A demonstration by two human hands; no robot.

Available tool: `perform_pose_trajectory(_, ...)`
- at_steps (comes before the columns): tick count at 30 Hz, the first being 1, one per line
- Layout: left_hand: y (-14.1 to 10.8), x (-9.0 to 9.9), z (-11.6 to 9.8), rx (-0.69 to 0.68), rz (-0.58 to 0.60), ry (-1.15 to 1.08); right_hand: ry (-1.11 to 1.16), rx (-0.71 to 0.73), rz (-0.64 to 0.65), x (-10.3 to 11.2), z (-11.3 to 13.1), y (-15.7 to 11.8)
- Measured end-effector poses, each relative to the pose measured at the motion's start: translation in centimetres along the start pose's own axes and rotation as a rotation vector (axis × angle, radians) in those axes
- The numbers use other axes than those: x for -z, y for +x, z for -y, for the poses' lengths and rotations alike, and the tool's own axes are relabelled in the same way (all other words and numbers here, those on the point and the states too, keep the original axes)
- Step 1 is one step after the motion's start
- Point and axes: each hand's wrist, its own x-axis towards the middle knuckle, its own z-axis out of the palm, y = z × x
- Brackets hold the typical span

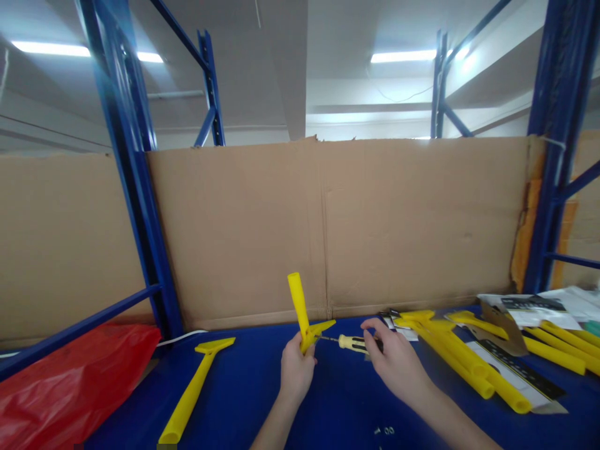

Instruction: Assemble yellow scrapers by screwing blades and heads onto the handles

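Note:
My left hand (298,369) is closed around a yellow plastic scraper-like tool (297,299), near where its tubular handle meets the flared head. The handle points up and the head slants to the right. My right hand (391,356) grips the back end of a screwdriver (351,343) with a cream and black handle. Its index finger is raised and the other fingers are partly hidden. The screwdriver's shaft points left, its tip at the tool's head by my left hand; whether it sits in a screw I cannot tell.
Another yellow tool (192,394) lies at left beside a red plastic bag (117,356). Several yellow tools (450,350) and packaging cards (515,369) are piled at right. Small metal hardware (389,430) lies at the front of the blue tabletop (244,400). A cardboard panel (244,231) stands behind.

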Motion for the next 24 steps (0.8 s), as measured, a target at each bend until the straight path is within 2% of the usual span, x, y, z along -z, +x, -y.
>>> perform_pose_trajectory(2,0.0,0.0,0.0,0.013,-0.016,-0.016,-0.032,-0.004,0.032,-0.2,0.1,-0.2)
perform_pose_trajectory(8,0.2,0.1,-0.1,0.040,-0.036,-0.064,0.083,0.143,-0.059,-0.7,-0.4,-0.3)
perform_pose_trajectory(17,0.1,0.0,0.2,-0.009,0.001,0.030,0.056,0.018,-0.023,-0.2,-0.2,-0.1)
perform_pose_trajectory(24,0.4,0.2,0.9,-0.112,-0.023,0.094,0.090,-0.066,0.021,-0.2,0.6,0.0)
